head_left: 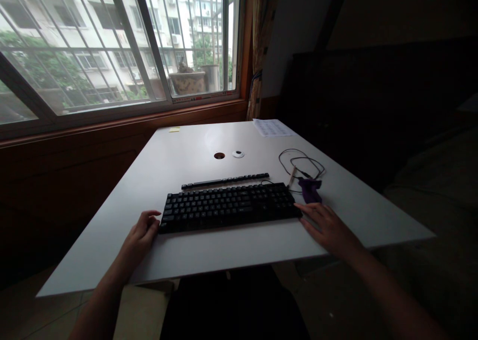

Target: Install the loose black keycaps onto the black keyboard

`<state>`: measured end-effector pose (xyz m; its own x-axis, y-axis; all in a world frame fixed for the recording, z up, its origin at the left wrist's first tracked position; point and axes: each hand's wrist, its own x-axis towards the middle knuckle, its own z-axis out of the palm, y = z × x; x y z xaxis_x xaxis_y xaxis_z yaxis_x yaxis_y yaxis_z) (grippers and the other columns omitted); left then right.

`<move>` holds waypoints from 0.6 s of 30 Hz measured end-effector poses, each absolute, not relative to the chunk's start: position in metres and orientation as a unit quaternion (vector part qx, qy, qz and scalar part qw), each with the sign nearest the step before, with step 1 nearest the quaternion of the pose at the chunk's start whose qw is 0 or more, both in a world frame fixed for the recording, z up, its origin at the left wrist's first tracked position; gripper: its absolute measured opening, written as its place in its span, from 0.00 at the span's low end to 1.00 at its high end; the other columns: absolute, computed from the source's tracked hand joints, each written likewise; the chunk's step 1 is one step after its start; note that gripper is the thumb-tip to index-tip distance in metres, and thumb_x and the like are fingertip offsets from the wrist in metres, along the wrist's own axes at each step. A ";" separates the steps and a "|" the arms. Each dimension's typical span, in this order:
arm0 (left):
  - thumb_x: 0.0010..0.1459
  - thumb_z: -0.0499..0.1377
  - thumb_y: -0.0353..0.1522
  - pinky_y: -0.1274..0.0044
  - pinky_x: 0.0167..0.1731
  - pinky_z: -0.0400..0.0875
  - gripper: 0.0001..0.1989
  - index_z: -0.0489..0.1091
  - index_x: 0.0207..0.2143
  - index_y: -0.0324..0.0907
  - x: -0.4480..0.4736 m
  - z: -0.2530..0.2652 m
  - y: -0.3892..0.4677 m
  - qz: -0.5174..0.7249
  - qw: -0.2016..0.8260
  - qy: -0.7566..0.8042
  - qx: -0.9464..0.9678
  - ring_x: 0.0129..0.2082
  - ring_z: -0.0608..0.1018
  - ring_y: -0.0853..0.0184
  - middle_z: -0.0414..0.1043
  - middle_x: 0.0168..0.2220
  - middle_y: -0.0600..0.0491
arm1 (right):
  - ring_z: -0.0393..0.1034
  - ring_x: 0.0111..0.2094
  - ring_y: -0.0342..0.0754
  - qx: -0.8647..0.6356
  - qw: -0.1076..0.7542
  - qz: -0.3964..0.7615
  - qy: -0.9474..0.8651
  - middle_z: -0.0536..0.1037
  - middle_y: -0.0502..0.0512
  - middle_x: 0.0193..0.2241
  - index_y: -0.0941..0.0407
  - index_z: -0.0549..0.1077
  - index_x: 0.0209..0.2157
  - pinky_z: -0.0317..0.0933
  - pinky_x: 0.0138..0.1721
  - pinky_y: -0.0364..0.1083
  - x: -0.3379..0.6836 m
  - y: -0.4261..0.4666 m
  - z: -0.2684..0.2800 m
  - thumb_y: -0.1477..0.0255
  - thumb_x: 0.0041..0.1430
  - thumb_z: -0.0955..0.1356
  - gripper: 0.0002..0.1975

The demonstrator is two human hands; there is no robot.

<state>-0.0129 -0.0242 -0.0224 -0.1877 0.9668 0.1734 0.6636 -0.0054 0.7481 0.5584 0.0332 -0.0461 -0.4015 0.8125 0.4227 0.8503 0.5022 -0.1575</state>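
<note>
A black computer keyboard lies on the white table in front of me. My left hand grips its left end, with the thumb and fingers curled at the near corner. At the opposite end, my right hand holds the right near corner, fingertips along the edge. Just behind the keyboard lies a long, narrow strip of black keys. A crumpled purple cloth sits beyond my right hand, beside a small brush-like stick with a pale handle.
A thin black cable loops at the right of the white table. Farther back are a round hole, its white cover, printed papers and a yellow note. A barred window stands behind.
</note>
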 end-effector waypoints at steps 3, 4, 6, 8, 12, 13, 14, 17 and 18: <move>0.64 0.55 0.51 0.72 0.34 0.71 0.22 0.65 0.51 0.46 -0.013 -0.023 -0.024 0.363 0.223 0.662 0.617 0.32 0.76 0.62 0.72 0.32 0.56 | 0.72 0.52 0.59 -0.497 0.229 -0.039 -0.836 0.76 0.61 0.51 0.49 0.68 0.65 0.66 0.57 0.60 0.558 0.033 -0.046 0.63 0.72 0.63 0.23; 0.63 0.56 0.51 0.72 0.33 0.71 0.22 0.65 0.51 0.46 -0.013 -0.023 -0.024 0.360 0.224 0.658 0.622 0.31 0.76 0.63 0.71 0.31 0.57 | 0.72 0.52 0.59 -0.497 0.228 -0.038 -0.836 0.76 0.61 0.51 0.49 0.68 0.65 0.66 0.56 0.59 0.558 0.033 -0.045 0.63 0.73 0.63 0.23; 0.63 0.56 0.50 0.73 0.32 0.70 0.22 0.65 0.51 0.46 -0.014 -0.023 -0.024 0.359 0.216 0.659 0.625 0.30 0.75 0.63 0.70 0.30 0.57 | 0.72 0.52 0.58 -0.498 0.227 -0.038 -0.836 0.75 0.61 0.52 0.49 0.67 0.66 0.66 0.56 0.59 0.558 0.032 -0.045 0.63 0.73 0.63 0.23; 0.64 0.54 0.48 0.73 0.33 0.71 0.20 0.66 0.51 0.46 -0.014 -0.023 -0.024 0.362 0.205 0.666 0.619 0.30 0.75 0.63 0.71 0.32 0.56 | 0.72 0.52 0.59 -0.495 0.227 -0.039 -0.838 0.75 0.62 0.52 0.49 0.67 0.66 0.66 0.56 0.59 0.558 0.033 -0.046 0.63 0.73 0.63 0.23; 0.64 0.54 0.49 0.72 0.34 0.72 0.21 0.66 0.51 0.46 -0.013 -0.022 -0.024 0.359 0.207 0.670 0.616 0.31 0.76 0.62 0.72 0.32 0.55 | 0.72 0.51 0.59 -0.496 0.226 -0.038 -0.837 0.76 0.62 0.51 0.49 0.67 0.66 0.67 0.56 0.60 0.559 0.033 -0.047 0.63 0.73 0.63 0.23; 0.64 0.55 0.50 0.72 0.34 0.72 0.22 0.66 0.51 0.46 -0.013 -0.022 -0.024 0.358 0.209 0.667 0.619 0.32 0.76 0.62 0.72 0.32 0.56 | 0.72 0.51 0.59 -0.498 0.225 -0.037 -0.837 0.76 0.62 0.51 0.49 0.67 0.66 0.67 0.56 0.60 0.559 0.033 -0.047 0.63 0.73 0.63 0.23; 0.63 0.55 0.50 0.73 0.33 0.72 0.22 0.66 0.51 0.45 -0.013 -0.022 -0.024 0.359 0.208 0.665 0.621 0.31 0.76 0.62 0.72 0.32 0.56 | 0.72 0.51 0.59 -0.499 0.225 -0.037 -0.836 0.76 0.62 0.51 0.49 0.68 0.66 0.67 0.55 0.60 0.559 0.034 -0.047 0.63 0.72 0.63 0.23; 0.63 0.54 0.49 0.73 0.33 0.71 0.21 0.67 0.51 0.45 -0.014 -0.022 -0.024 0.361 0.200 0.665 0.622 0.30 0.76 0.63 0.72 0.31 0.56 | 0.72 0.52 0.59 -0.496 0.226 -0.035 -0.837 0.75 0.62 0.52 0.50 0.67 0.66 0.67 0.57 0.60 0.559 0.034 -0.048 0.63 0.73 0.63 0.23; 0.64 0.54 0.48 0.73 0.33 0.71 0.21 0.67 0.51 0.45 -0.014 -0.023 -0.024 0.362 0.198 0.668 0.620 0.31 0.76 0.63 0.73 0.32 0.56 | 0.72 0.53 0.59 -0.495 0.226 -0.034 -0.838 0.75 0.62 0.52 0.50 0.67 0.66 0.66 0.57 0.61 0.560 0.034 -0.048 0.63 0.73 0.63 0.23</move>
